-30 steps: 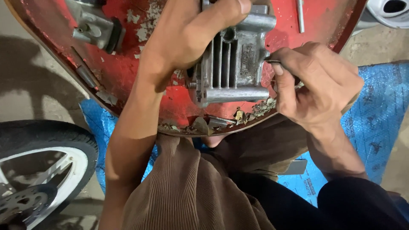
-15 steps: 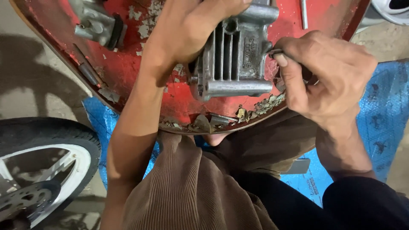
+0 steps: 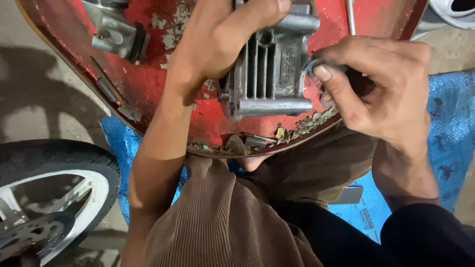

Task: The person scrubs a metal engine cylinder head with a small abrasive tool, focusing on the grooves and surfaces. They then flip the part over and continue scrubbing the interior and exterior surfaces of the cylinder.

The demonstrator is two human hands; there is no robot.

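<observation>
His left hand (image 3: 222, 39) clamps the finned metal casting (image 3: 269, 74) against the flaking red panel (image 3: 158, 84), right hand (image 3: 386, 84) pinching a small grey tool (image 3: 316, 64), blue tarp (image 3: 445, 123) below.

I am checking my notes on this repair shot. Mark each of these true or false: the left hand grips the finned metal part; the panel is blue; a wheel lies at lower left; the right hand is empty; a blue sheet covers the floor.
1. The left hand grips the grey finned metal part. True.
2. The panel is blue. False: the panel is red, with flaking paint.
3. A wheel with a white rim lies at lower left. True.
4. The right hand is empty. False: its fingers pinch a small grey piece against the part.
5. A blue sheet covers the floor. True.
</observation>
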